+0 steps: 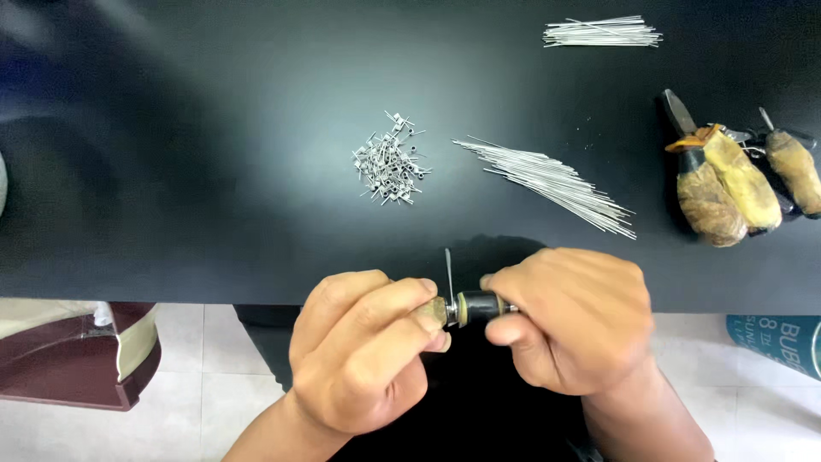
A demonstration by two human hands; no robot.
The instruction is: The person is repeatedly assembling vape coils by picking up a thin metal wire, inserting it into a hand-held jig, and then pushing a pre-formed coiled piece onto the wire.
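— Winding tool (475, 307), where does it sit?

— Low in the view, just off the near edge of the counter (214, 197), held between both hands. Its dark barrel lies sideways, long axis from nine to three o'clock. A thin wire (448, 272) stands up from it toward twelve.

— Which hand has it?

— Both. The right hand (569, 329) is curled around the barrel's three o'clock end, clenched on it. The left hand (363, 346) pinches the tan tip at the nine o'clock end between thumb and fingers. They almost meet, so neither is nearer.

— And the surface?

— Black and glossy. At twelve o'clock from the hands lies a small heap of wound coils (389, 161); at one o'clock a fan of straight wires (552, 182), with a second bundle (603, 32) farther back. Taped-handle pliers (735, 175) rest at two o'clock.

— The room?

— Pale tiled floor below the edge, and a maroon box (81, 355) at eight o'clock.
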